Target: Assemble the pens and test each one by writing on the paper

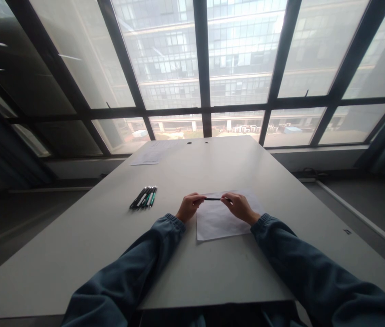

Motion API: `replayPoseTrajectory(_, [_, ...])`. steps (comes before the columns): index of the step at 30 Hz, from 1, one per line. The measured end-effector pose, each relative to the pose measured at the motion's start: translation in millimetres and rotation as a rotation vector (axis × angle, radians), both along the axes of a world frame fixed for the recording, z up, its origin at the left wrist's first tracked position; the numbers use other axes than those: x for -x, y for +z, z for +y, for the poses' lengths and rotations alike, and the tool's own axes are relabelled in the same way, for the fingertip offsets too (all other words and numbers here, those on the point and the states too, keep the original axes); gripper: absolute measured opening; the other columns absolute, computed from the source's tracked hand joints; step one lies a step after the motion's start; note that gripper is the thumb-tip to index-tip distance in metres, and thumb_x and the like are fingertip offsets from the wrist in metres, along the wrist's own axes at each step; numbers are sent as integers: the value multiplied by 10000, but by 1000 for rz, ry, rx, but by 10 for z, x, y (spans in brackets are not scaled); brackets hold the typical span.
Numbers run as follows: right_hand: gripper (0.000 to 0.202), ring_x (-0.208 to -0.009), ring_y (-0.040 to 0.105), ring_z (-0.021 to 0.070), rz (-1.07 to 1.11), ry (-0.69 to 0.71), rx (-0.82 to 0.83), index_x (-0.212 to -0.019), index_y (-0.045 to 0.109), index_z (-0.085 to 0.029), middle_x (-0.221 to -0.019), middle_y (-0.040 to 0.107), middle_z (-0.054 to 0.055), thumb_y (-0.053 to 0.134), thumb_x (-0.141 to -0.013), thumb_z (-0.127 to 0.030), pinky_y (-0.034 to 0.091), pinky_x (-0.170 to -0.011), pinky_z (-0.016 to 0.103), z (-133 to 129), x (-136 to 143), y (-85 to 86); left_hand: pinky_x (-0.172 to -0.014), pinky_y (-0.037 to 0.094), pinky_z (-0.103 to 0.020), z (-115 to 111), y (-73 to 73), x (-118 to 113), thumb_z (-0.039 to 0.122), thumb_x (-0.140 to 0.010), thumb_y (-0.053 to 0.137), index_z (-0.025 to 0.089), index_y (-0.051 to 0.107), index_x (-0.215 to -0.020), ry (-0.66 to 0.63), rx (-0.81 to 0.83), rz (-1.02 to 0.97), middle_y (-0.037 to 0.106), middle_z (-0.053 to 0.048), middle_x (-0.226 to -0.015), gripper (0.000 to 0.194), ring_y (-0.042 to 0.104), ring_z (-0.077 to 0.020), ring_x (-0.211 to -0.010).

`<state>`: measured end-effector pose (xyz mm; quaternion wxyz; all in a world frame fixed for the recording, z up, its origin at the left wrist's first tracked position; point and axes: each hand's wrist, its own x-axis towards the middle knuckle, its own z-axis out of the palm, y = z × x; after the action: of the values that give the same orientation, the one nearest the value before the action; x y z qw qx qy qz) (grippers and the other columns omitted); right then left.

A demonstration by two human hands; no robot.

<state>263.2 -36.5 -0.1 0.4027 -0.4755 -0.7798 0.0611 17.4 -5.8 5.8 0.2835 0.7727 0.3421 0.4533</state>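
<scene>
A thin black pen [213, 199] is stretched level between my two hands, above a sheet of white paper [224, 221]. My left hand [190, 205] is closed on the pen's left end, near the paper's left edge. Over the sheet's right part, my right hand [240, 206] pinches the other end. The fingers cover both tips, so I cannot tell whether a cap is on. To the left of my hands, several pens [143, 198], dark and green, lie side by side on the table.
The long white table [192, 272] reaches toward the windows [236, 59]. Another paper sheet [146, 156] lies at its far left. Near the far edge is a small dark round spot [189, 143]. A small dark mark [347, 231] shows at the right edge.
</scene>
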Motion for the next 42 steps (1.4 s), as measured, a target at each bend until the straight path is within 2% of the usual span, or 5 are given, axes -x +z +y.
replayPoseTrajectory(7, [249, -834, 654, 189, -165, 102, -22, -1123, 666, -246, -946, 713, 74, 469, -974, -212, 444, -725, 257, -73, 52, 68, -552, 418, -214, -21, 29, -9, 296, -896, 616, 165, 767, -921, -20, -50, 87, 688, -54, -769, 202, 540, -101, -586])
replayPoseTrajectory(16, [179, -716, 642, 196, -267, 52, -16, -1031, 660, -236, -806, 708, 57, 561, -956, -365, 387, -632, 261, -125, 111, 85, -563, 472, -216, -29, -1, -3, 338, -898, 631, 152, 755, -935, -82, -30, 138, 703, -46, -733, 227, 579, -96, -551])
replayPoseTrajectory(26, [187, -770, 646, 172, -300, 48, 24, -964, 679, -234, -860, 710, 44, 506, -984, -302, 367, -644, 244, -162, 144, 123, -558, 468, -206, -20, -14, 4, 349, -897, 636, 141, 751, -923, -94, -69, 140, 700, -48, -727, 239, 567, -94, -559])
replayPoseTrajectory(33, [230, -822, 652, 171, -310, 77, 46, -1136, 655, -270, -947, 719, 40, 489, -1002, -357, 380, -687, 243, -165, 124, 131, -565, 462, -203, -3, -30, 7, 328, -895, 638, 144, 751, -911, -94, -95, 170, 700, -40, -724, 216, 556, -92, -568])
replayPoseTrajectory(42, [205, -773, 610, 159, -280, 35, 3, -1016, 688, -234, -857, 678, 37, 500, -998, -314, 368, -684, 249, -127, 96, 124, -579, 460, -211, 2, -16, -1, 281, -907, 619, 152, 743, -888, 1, -109, 162, 715, -40, -744, 180, 574, -102, -588])
